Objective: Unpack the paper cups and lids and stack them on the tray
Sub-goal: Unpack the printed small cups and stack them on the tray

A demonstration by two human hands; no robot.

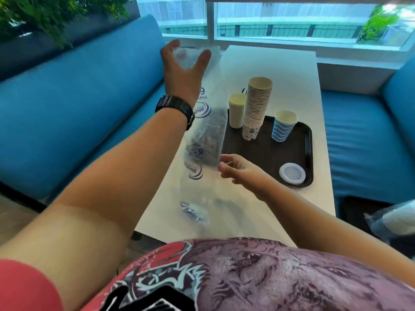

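My left hand (179,70) is raised high and grips the top end of a long clear plastic cup sleeve (210,131) with blue print, which hangs down over the white table (280,63). My right hand (238,169) is beside the sleeve's lower part, fingers loosely curled; whether it touches the plastic I cannot tell. On the dark tray (265,153) stand a tall stack of patterned paper cups (256,108), a plain cream cup (236,111) and a blue wavy-striped cup (284,125). A white lid (292,173) lies at the tray's near right corner.
Blue benches (78,113) flank the table on both sides. A window runs behind the table. Another plastic-wrapped package (395,221) lies on the right bench near me. A plant hangs at the top left.
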